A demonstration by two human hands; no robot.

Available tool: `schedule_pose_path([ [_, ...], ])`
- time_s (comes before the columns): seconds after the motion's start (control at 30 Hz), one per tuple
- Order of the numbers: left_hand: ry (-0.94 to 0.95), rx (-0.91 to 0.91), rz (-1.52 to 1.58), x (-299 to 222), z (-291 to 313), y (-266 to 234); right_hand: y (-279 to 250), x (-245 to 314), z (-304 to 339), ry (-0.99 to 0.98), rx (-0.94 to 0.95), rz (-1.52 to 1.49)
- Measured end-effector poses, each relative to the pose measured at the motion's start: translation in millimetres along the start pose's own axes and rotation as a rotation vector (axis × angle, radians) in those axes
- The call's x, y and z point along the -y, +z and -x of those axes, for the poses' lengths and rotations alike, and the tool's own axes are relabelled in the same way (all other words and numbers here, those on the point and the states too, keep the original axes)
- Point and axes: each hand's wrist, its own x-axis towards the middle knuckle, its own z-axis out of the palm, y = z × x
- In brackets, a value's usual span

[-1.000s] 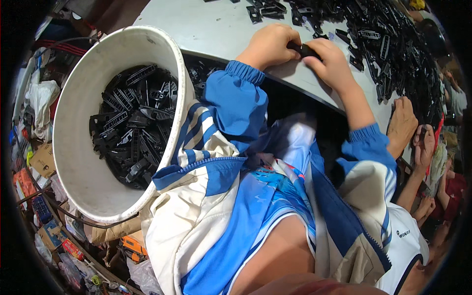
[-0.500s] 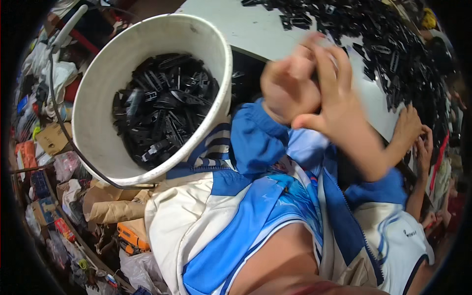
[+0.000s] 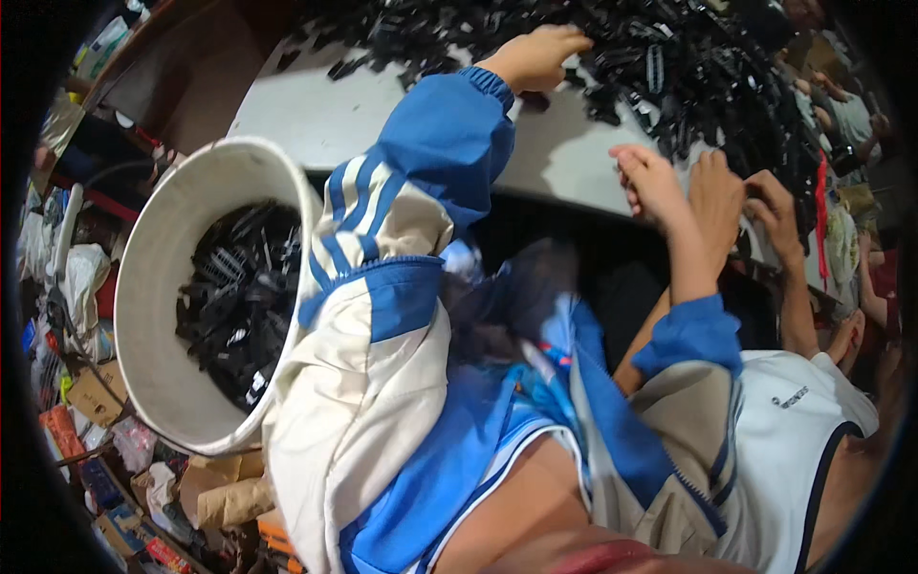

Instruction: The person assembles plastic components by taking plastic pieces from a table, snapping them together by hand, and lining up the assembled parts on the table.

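Note:
Many small black plastic pieces (image 3: 660,72) lie heaped along the far side of a white tabletop (image 3: 296,124). My left hand (image 3: 540,59) reaches over the near edge of this heap, its fingers stretched out to the right and nothing visible in them. Above the table's front edge is my right hand (image 3: 655,182), fingers curled inward; whatever they may hold is hidden. A white bucket (image 3: 215,158) stands tilted at my left, with more black plastic pieces (image 3: 239,297) inside. My left sleeve overlaps its right rim.
Right beside my right hand, a co-worker's hand (image 3: 717,196) and another hand (image 3: 773,206) are at the table edge. A red strip (image 3: 821,220) hangs farther right. Cardboard, bags and brown paper (image 3: 234,499) clutter the floor at left.
My hands were together before my chest and have parted. The left went out over the heap; the right came down near the table edge. The view has shifted.

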Motion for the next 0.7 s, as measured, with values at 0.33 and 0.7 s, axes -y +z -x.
schedule_pose_path([
  [0.33,-0.219,0.276,-0.184,-7,-78,47,-15,-3,-7,-0.15,0.079,-0.098],
  [0.7,-0.588,-0.181,-0.12,-29,18,-24,-29,-8,-7,-0.359,-0.083,0.11],
])
